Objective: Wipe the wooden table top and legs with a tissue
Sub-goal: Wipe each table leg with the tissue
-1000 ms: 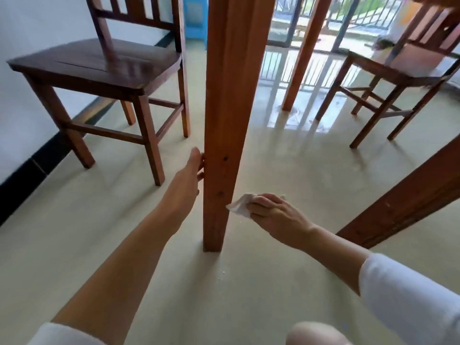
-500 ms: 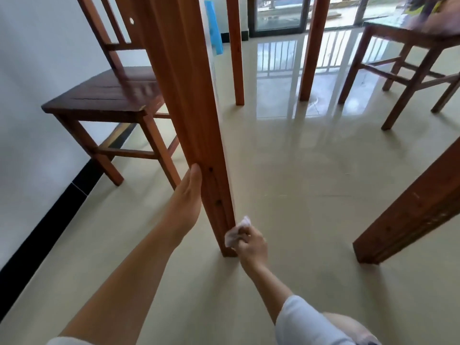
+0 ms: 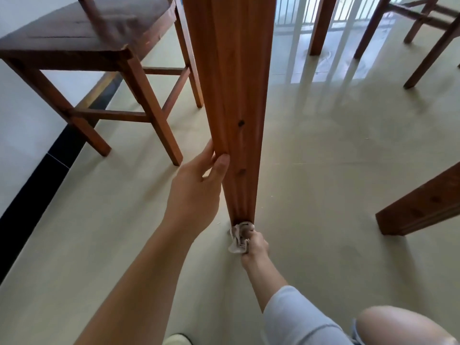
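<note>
the leg (image 3: 231, 95) is gripped low down by the left hand (image 3: 196, 192), thumb on its front face. a crumpled tissue (image 3: 237, 239) is held in the curled right hand (image 3: 255, 245) and pressed against the leg's foot, at the glossy beige floor (image 3: 323, 170). a dark chair (image 3: 87, 33) is set by the white wall (image 3: 20, 108), which is edged with black skirting (image 3: 32, 185).

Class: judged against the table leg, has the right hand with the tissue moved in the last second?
Yes. The right hand carried the tissue down the table leg, ending at its foot.
</note>
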`<action>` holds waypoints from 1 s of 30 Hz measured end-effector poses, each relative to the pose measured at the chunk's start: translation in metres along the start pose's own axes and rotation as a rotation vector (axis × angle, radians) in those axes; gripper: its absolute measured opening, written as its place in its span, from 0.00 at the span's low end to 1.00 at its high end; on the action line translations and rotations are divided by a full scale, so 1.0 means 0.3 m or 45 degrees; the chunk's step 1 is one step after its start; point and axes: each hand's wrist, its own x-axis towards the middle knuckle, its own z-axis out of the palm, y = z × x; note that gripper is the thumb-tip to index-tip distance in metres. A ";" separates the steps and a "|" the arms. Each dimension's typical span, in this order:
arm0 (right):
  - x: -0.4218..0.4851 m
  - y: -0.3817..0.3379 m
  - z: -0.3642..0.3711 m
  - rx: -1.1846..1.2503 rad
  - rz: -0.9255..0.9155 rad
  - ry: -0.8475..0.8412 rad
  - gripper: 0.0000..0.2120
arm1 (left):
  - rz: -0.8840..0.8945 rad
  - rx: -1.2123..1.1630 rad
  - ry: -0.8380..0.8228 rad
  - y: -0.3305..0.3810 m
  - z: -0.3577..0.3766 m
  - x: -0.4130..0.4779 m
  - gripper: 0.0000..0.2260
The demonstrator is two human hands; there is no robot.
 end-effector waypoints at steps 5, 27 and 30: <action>-0.042 -0.052 -0.015 -0.024 0.019 0.107 0.06 | 0.027 0.077 -0.032 0.014 -0.017 -0.001 0.20; -0.975 -0.744 0.280 -0.254 -1.052 -0.988 0.11 | 0.057 -0.198 0.218 0.448 -0.068 -0.082 0.26; -1.077 -0.735 0.380 -0.429 -1.432 -1.026 0.09 | 0.049 -0.180 0.207 0.459 -0.071 -0.082 0.24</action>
